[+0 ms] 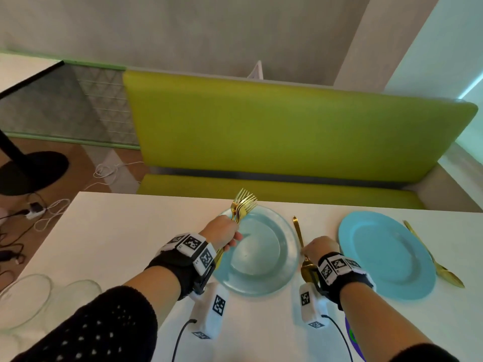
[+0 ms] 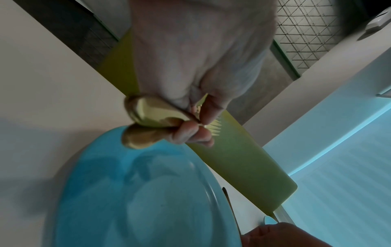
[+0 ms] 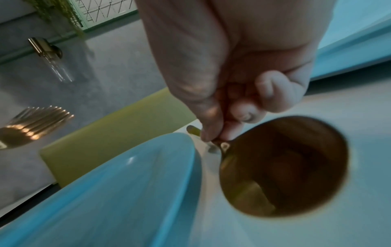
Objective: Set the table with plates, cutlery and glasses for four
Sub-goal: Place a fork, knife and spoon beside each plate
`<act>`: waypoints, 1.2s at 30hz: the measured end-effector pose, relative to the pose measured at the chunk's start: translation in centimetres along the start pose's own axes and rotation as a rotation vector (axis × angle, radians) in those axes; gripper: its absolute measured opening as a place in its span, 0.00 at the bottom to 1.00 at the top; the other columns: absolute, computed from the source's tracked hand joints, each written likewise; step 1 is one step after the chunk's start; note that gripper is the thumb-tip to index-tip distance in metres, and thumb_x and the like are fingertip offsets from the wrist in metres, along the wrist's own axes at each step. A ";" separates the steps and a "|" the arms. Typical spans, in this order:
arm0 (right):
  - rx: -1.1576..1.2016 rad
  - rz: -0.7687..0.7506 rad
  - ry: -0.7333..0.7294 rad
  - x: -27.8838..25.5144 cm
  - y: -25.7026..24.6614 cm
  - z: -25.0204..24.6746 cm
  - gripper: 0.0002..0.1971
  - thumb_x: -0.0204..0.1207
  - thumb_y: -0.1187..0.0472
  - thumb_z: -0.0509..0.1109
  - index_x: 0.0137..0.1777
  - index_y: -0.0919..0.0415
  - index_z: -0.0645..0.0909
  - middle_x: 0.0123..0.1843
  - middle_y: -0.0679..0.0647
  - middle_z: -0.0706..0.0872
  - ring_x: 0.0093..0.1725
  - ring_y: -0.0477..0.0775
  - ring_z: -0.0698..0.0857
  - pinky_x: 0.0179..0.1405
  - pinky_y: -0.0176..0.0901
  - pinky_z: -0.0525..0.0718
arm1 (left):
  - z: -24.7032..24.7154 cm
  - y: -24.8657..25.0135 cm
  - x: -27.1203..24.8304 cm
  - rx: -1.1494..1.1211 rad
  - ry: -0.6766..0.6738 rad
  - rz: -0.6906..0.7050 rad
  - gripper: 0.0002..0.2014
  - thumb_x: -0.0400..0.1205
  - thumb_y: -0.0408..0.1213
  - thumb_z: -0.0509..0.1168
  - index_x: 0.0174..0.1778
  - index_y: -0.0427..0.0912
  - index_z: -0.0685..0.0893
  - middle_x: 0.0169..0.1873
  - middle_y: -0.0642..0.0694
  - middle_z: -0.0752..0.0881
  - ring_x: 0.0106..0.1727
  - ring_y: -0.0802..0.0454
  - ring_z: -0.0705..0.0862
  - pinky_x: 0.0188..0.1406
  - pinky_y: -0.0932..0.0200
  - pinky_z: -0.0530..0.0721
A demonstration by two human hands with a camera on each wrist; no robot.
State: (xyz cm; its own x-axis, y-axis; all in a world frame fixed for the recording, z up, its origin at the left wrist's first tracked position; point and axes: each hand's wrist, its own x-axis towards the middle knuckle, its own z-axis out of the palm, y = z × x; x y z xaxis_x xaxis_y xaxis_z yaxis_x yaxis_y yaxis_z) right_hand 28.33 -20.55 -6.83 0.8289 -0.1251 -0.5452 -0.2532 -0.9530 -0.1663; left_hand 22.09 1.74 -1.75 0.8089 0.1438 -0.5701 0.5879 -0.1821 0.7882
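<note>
My left hand (image 1: 232, 239) grips a bunch of gold forks (image 1: 244, 205) by their handles, tines up and away, over the left rim of a pale blue plate (image 1: 261, 257). The left wrist view shows the handle ends (image 2: 148, 113) sticking out of the curled fingers (image 2: 190, 133). My right hand (image 1: 308, 250) pinches a gold spoon (image 1: 298, 231) at its neck, just right of that plate, handle pointing away. Its bowl (image 3: 285, 167) is close to the white table (image 1: 130, 231). A second blue plate (image 1: 386, 254) lies further right with another gold spoon (image 1: 433, 257) beside it.
Clear glassware (image 1: 23, 301) stands at the table's near left corner. A green bench (image 1: 287, 131) runs along the far side of the table. A purple-edged object (image 1: 351, 335) shows at the near edge. Cables lie on the floor (image 1: 39, 212) to the left.
</note>
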 end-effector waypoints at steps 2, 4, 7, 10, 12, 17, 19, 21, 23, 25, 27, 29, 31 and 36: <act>-0.019 0.017 0.011 0.2 -0.2 0.0 0.13 0.76 0.57 0.69 0.56 0.62 0.85 0.55 0.57 0.88 0.52 0.56 0.86 0.39 0.39 0.81 | 0.1 0.0 0.2 -0.006 0.006 0.003 0.11 0.83 0.27 0.51 0.37 0.41 0.72 0.32 0.44 0.79 0.26 0.54 0.72 0.21 0.63 0.67; -0.038 0.075 0.050 0.4 -0.4 0.1 0.09 0.77 0.56 0.67 0.40 0.60 0.82 0.37 0.52 0.83 0.38 0.52 0.80 0.25 0.36 0.73 | 0.1 0.1 0.2 -0.010 0.006 0.000 0.11 0.83 0.27 0.51 0.36 0.40 0.72 0.32 0.44 0.79 0.26 0.54 0.72 0.21 0.63 0.67; -0.113 0.065 0.104 -0.2 -0.7 0.0 0.12 0.78 0.56 0.65 0.35 0.60 0.80 0.31 0.49 0.77 0.40 0.52 0.81 0.27 0.34 0.75 | 0.4 -0.1 0.4 0.000 0.002 -0.009 0.11 0.83 0.28 0.52 0.35 0.39 0.73 0.32 0.43 0.80 0.27 0.53 0.72 0.22 0.62 0.67; -0.266 0.001 0.113 -0.7 -0.9 0.0 0.09 0.78 0.57 0.64 0.48 0.57 0.85 0.42 0.50 0.85 0.47 0.52 0.86 0.44 0.37 0.84 | 0.6 -0.2 0.6 0.006 -0.008 -0.008 0.11 0.83 0.28 0.52 0.35 0.39 0.73 0.33 0.42 0.80 0.28 0.52 0.72 0.22 0.61 0.67; -0.226 0.018 0.102 -0.3 -0.8 0.2 0.08 0.76 0.58 0.65 0.46 0.60 0.84 0.35 0.50 0.81 0.37 0.50 0.84 0.32 0.35 0.81 | 0.8 -0.1 0.6 0.011 -0.009 -0.005 0.12 0.83 0.28 0.52 0.35 0.39 0.73 0.33 0.42 0.80 0.28 0.52 0.72 0.22 0.62 0.67; -0.068 0.072 0.137 -0.1 -1.1 0.3 0.07 0.75 0.61 0.64 0.36 0.61 0.76 0.26 0.50 0.72 0.23 0.46 0.70 0.16 0.33 0.60 | 0.9 -0.1 0.6 0.007 -0.021 0.004 0.12 0.84 0.27 0.51 0.34 0.38 0.73 0.32 0.42 0.79 0.27 0.52 0.72 0.22 0.62 0.67; -0.055 0.082 0.144 -0.2 -1.0 0.2 0.08 0.76 0.61 0.64 0.36 0.61 0.76 0.26 0.51 0.73 0.22 0.46 0.70 0.15 0.33 0.60 | 1.0 -0.3 0.6 0.009 -0.018 0.004 0.12 0.83 0.28 0.52 0.34 0.38 0.73 0.32 0.42 0.79 0.28 0.53 0.72 0.22 0.62 0.67; -0.078 0.070 0.158 -0.1 -0.9 0.3 0.07 0.76 0.61 0.64 0.37 0.61 0.77 0.26 0.50 0.74 0.23 0.46 0.71 0.15 0.33 0.61 | 1.0 -0.4 0.5 0.008 -0.012 0.002 0.12 0.84 0.28 0.52 0.34 0.38 0.73 0.33 0.42 0.80 0.28 0.53 0.72 0.22 0.62 0.67; -0.142 0.049 0.151 -0.5 -0.8 0.1 0.06 0.77 0.61 0.64 0.40 0.60 0.78 0.29 0.50 0.77 0.26 0.46 0.75 0.18 0.34 0.68 | 1.0 -0.5 0.5 -0.001 -0.010 -0.001 0.12 0.84 0.28 0.52 0.34 0.38 0.73 0.33 0.42 0.80 0.28 0.52 0.72 0.22 0.62 0.67; -0.269 -0.008 0.143 -0.8 -0.7 0.2 0.07 0.79 0.62 0.63 0.47 0.60 0.82 0.39 0.51 0.84 0.39 0.49 0.85 0.33 0.35 0.82 | 1.0 -0.6 0.3 -0.001 -0.014 -0.003 0.12 0.83 0.27 0.51 0.34 0.37 0.73 0.32 0.41 0.79 0.27 0.52 0.72 0.22 0.62 0.67; -0.268 -0.010 0.134 -1.2 -0.8 0.1 0.07 0.78 0.62 0.63 0.47 0.60 0.82 0.40 0.51 0.84 0.44 0.53 0.86 0.40 0.37 0.83 | 1.0 -0.6 0.1 0.000 -0.015 -0.004 0.13 0.83 0.26 0.51 0.34 0.37 0.73 0.32 0.41 0.79 0.27 0.52 0.72 0.22 0.62 0.67; -0.227 -0.002 0.135 -1.2 -0.9 0.2 0.06 0.78 0.62 0.63 0.44 0.60 0.81 0.35 0.50 0.81 0.38 0.52 0.83 0.35 0.36 0.80 | 1.1 -0.5 -0.1 0.008 -0.014 -0.008 0.12 0.83 0.27 0.51 0.34 0.37 0.73 0.32 0.42 0.79 0.27 0.52 0.72 0.21 0.63 0.67; -0.043 0.056 0.166 -1.0 -0.9 0.2 0.07 0.77 0.63 0.64 0.38 0.61 0.79 0.29 0.50 0.77 0.28 0.49 0.78 0.22 0.33 0.74 | 1.2 -0.4 -0.3 0.009 -0.021 -0.006 0.12 0.84 0.27 0.51 0.35 0.38 0.72 0.32 0.43 0.80 0.27 0.53 0.72 0.21 0.64 0.68; 0.241 0.083 0.105 -0.2 -0.4 0.5 0.09 0.78 0.63 0.66 0.54 0.65 0.83 0.56 0.60 0.87 0.48 0.57 0.86 0.30 0.35 0.72 | 1.4 -0.5 -0.5 0.007 -0.045 -0.028 0.07 0.84 0.26 0.52 0.48 0.30 0.75 0.33 0.43 0.81 0.26 0.53 0.71 0.17 0.66 0.68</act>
State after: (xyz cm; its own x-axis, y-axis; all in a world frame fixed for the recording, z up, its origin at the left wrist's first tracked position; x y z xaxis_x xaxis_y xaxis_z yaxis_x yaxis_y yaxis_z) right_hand 28.01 -20.04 -7.09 0.8441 -0.2399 -0.4794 -0.4235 -0.8468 -0.3218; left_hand 21.41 0.36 -2.19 0.7916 0.1053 -0.6019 0.6103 -0.1853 0.7702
